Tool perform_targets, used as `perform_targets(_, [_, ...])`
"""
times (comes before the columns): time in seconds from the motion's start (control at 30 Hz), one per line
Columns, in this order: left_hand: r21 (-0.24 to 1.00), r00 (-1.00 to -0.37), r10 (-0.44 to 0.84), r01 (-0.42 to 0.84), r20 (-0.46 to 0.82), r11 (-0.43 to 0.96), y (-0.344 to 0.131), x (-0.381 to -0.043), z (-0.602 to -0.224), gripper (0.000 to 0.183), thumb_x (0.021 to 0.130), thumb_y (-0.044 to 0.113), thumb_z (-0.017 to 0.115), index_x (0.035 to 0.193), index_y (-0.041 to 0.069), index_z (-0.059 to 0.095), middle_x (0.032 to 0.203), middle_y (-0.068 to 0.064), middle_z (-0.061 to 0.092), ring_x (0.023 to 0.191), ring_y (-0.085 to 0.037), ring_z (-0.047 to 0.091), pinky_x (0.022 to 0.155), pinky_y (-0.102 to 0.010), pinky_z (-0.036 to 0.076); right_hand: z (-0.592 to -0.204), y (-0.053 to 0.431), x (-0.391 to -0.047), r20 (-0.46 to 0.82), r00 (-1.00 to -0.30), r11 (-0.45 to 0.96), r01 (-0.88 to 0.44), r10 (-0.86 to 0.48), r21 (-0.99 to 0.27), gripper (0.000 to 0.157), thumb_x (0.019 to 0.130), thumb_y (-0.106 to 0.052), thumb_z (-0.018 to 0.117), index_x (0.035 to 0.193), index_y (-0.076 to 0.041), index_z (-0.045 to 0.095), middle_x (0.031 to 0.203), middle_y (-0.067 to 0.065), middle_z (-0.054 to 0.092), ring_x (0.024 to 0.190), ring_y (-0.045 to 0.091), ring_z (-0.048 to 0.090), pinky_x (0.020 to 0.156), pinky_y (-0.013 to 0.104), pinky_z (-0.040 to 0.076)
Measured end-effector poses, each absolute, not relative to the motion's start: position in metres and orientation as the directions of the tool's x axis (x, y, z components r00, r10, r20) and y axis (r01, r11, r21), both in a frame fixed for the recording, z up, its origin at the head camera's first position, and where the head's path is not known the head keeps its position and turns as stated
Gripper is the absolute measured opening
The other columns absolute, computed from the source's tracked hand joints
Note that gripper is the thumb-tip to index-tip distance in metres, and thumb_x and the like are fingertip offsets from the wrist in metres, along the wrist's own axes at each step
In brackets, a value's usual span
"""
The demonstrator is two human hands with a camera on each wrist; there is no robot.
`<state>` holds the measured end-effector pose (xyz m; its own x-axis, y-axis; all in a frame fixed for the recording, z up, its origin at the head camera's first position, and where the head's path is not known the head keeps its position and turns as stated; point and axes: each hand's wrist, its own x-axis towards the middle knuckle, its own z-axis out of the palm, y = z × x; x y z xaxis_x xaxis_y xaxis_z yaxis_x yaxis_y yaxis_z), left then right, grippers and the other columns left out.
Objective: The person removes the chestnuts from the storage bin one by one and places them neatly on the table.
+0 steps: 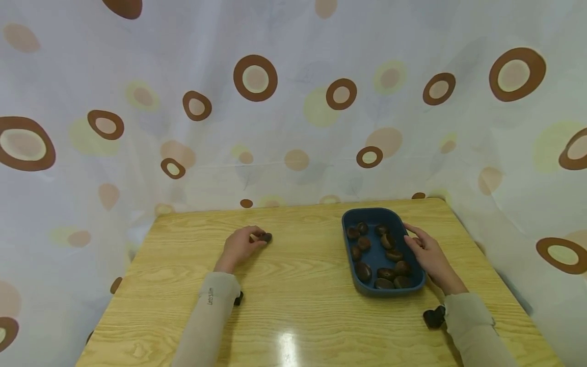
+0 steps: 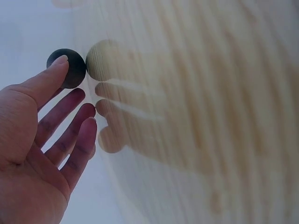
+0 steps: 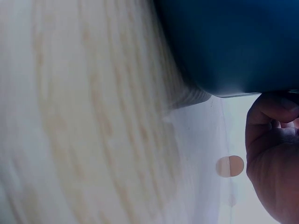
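My left hand is at the left-middle of the table, low over the wood. Between thumb and fingertips it pinches one dark, round chestnut, right at the tabletop; its other fingers spread loosely below. On the right stands a deep blue rectangular tray with rounded corners. Several glossy brown chestnuts lie inside, mostly along its sides and near end. My right hand grips the tray's right wall, thumb at the rim; in the right wrist view its curled fingers are partly cut off by the frame.
The light wood-grain table fills the lower part of the head view. A pale curtain printed with brown rings and spots hangs behind it and along both sides. Dark wrist devices sit at both cuffs.
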<state>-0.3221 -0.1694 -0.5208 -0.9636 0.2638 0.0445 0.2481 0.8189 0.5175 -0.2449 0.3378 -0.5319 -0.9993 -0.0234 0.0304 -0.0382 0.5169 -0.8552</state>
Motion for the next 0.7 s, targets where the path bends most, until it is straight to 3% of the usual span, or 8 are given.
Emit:
perform_targets(0.07, [0.511, -0.962, 0.270, 0.255, 0.046, 0.821, -0.1693, -0.3222, -0.5209, 0.031, 0.096, 0.029, 0.076, 0.125, 0.017, 0.073, 0.123, -0.004, 0.074, 0.100, -0.024, 0.070, 0.083, -0.045, 0.058, -0.5313, 0.3378, -0.2444, 0.031, -0.999, 0.515, -0.038, -0.023, -0.856, 0.062, 0.113, -0.041, 0.041, 0.164, -0.009, 0.029, 0.086, 0.007, 0.056, 0.074, 0.017, 0.046, 0.074, 0.029, 0.040])
perform_targets(0.27, [0.519, -0.957, 0.283, 0.272, 0.059, 0.810, -0.1697, -0.3221, -0.5221, 0.032, 0.096, 0.027, 0.076, 0.126, 0.016, 0.072, 0.124, -0.005, 0.074, 0.099, -0.024, 0.071, 0.083, -0.045, 0.058, -0.5335, 0.3400, -0.2460, 0.030, -0.999, 0.528, -0.036, -0.019, -0.848, 0.061, 0.113, -0.040, 0.040, 0.165, -0.011, 0.029, 0.110, 0.020, 0.064, 0.087, 0.012, 0.051, 0.077, 0.028, 0.041])
perform_targets(0.47, [0.550, -0.956, 0.288, 0.271, 0.057, 0.790, -0.1690, -0.3221, -0.5208, 0.033, 0.095, 0.025, 0.077, 0.127, 0.015, 0.072, 0.125, -0.005, 0.073, 0.099, -0.025, 0.070, 0.084, -0.046, 0.058, -0.5358, 0.3424, -0.2486, 0.024, -1.000, 0.518, -0.030, -0.018, -0.855, 0.060, 0.113, -0.039, 0.041, 0.165, -0.011, 0.028, 0.092, 0.011, 0.059, 0.074, 0.016, 0.046, 0.074, 0.028, 0.041])
perform_targets(0.57, [0.558, -0.957, 0.286, 0.265, 0.050, 0.786, -0.1689, -0.3219, -0.5197, 0.035, 0.095, 0.025, 0.078, 0.128, 0.015, 0.071, 0.126, -0.005, 0.072, 0.101, -0.025, 0.070, 0.086, -0.047, 0.058, -0.5355, 0.3418, -0.2481, 0.028, -0.999, 0.527, -0.033, -0.017, -0.849, 0.060, 0.113, -0.039, 0.041, 0.165, -0.011, 0.028, 0.092, 0.008, 0.059, 0.076, 0.016, 0.047, 0.076, 0.028, 0.041])
perform_targets(0.7, [0.575, -0.958, 0.286, 0.252, 0.033, 0.779, -0.1699, -0.3208, -0.5190, 0.038, 0.095, 0.022, 0.078, 0.131, 0.015, 0.070, 0.129, -0.005, 0.071, 0.105, -0.026, 0.070, 0.087, -0.047, 0.058, -0.5350, 0.3404, -0.2468, 0.038, -0.999, 0.534, -0.039, -0.013, -0.845, 0.060, 0.113, -0.040, 0.041, 0.164, -0.011, 0.030, 0.104, 0.018, 0.064, 0.086, 0.007, 0.051, 0.078, 0.024, 0.042])
